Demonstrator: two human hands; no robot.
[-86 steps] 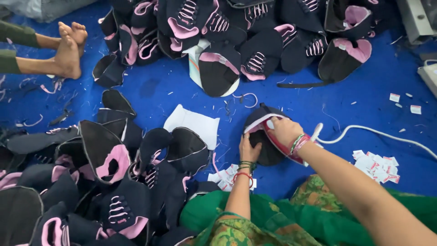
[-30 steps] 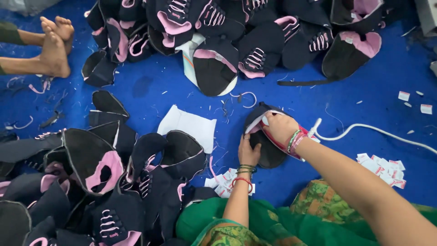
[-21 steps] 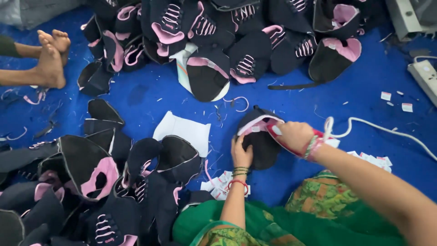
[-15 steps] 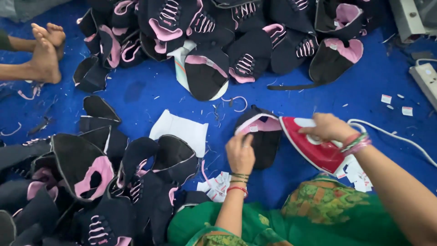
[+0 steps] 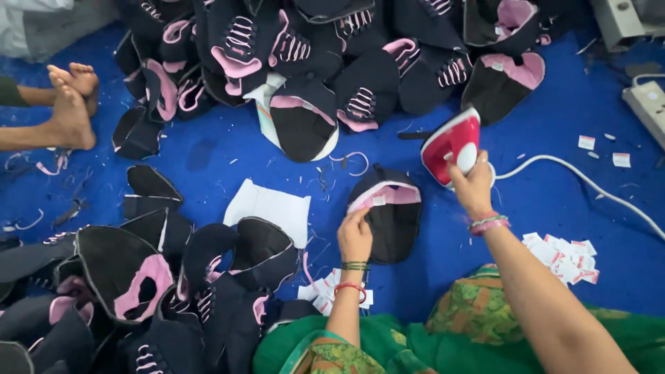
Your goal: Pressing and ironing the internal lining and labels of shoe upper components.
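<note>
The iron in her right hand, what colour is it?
Red with a white handle, seen in the head view: the iron is lifted in the right hand.

Shoe upper (image 5: 391, 215) between left hand (image 5: 355, 235) and iron (image 5: 454, 144), on mat (image 5: 208, 156).

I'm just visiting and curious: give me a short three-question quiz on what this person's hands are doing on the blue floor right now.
1. True or false: the right hand holds a red iron lifted off the dark shoe upper.
2. What does the left hand touch? A) the white cord B) the dark shoe upper's pink-lined edge C) the paper tags
3. Fill in: the white cord trails across the ___ floor mat.

Key: 1 true; 2 B; 3 blue.
</note>
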